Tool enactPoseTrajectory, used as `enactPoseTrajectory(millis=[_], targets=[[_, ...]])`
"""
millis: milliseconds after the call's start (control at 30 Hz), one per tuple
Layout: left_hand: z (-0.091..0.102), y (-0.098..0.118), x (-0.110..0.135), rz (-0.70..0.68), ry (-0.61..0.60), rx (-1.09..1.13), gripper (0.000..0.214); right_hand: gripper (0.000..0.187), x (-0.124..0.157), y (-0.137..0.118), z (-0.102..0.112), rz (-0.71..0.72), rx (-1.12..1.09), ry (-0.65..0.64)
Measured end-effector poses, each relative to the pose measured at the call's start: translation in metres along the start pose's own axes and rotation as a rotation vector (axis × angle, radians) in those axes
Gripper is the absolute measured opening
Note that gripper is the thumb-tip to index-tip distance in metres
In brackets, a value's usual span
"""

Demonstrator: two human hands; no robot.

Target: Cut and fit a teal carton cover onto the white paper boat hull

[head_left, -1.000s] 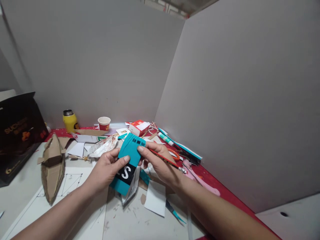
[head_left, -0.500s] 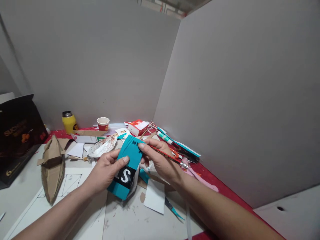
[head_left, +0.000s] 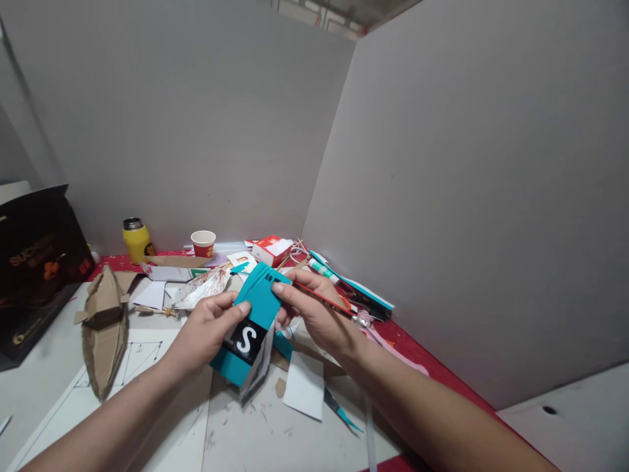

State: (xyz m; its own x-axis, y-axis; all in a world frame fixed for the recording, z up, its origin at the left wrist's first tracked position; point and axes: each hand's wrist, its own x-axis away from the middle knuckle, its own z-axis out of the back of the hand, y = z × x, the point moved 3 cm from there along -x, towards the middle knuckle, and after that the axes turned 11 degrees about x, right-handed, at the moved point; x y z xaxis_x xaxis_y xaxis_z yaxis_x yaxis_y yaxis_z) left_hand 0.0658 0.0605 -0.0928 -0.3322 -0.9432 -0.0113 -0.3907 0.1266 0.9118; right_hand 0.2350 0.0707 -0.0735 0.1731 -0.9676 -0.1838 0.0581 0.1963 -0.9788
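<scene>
In front of me both hands grip a teal piece of packaging card [head_left: 265,305], tilted, with a black band, a white letter S and small black print. My left hand [head_left: 213,328] pinches its left edge, thumb on top. My right hand [head_left: 314,311] holds the upper right edge between thumb and fingers. A thin red-and-black stick like a pencil [head_left: 327,300], with a silvery end, also lies across the right hand, seemingly held there. The card's greyish underside shows along its right lower edge. My fingers beneath it are mostly hidden.
At left are a cardboard boat [head_left: 104,341], a black box [head_left: 37,275] and a yellow bottle [head_left: 136,241]. A paper cup [head_left: 203,244] and a red-white carton [head_left: 270,249] stand behind. A white card piece [head_left: 303,387] lies near my right forearm. Grey partitions [head_left: 221,131] enclose the table.
The teal card has turned slightly in my hands, its right side tipping up so that more of its greyish underside shows. Both hands keep their hold and nearly the same place.
</scene>
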Motion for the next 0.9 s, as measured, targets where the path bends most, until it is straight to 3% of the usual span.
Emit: enactPoseTrajectory(millis=[133, 233, 367, 433, 567, 700, 900], targets=[[0.026, 0.006, -0.013, -0.074, 0.205, 0.224, 0.020, 0.022, -0.007, 0.003, 0.008, 0.022, -0.153, 0.199], [0.033, 0.005, -0.016, -0.078, 0.268, 0.266, 0.014, 0.021, -0.009, 0.003, 0.009, 0.041, -0.213, 0.248], [0.011, -0.005, -0.007, 0.013, 0.126, 0.178, 0.031, 0.019, -0.001, 0.004, -0.004, 0.041, -0.255, 0.192], [-0.001, -0.008, -0.002, -0.003, 0.054, 0.146, 0.026, 0.017, 0.004, 0.005, -0.013, 0.036, -0.239, 0.103], [-0.003, -0.002, 0.001, -0.124, 0.084, 0.099, 0.021, 0.019, 0.011, 0.008, -0.022, 0.035, -0.158, -0.080], [0.002, 0.007, -0.001, -0.202, 0.084, 0.048, 0.016, 0.020, 0.009, 0.011, -0.016, 0.013, -0.157, -0.031], [0.000, 0.004, 0.000, -0.192, 0.010, 0.008, 0.021, 0.023, 0.008, 0.013, -0.018, 0.012, -0.100, -0.004]])
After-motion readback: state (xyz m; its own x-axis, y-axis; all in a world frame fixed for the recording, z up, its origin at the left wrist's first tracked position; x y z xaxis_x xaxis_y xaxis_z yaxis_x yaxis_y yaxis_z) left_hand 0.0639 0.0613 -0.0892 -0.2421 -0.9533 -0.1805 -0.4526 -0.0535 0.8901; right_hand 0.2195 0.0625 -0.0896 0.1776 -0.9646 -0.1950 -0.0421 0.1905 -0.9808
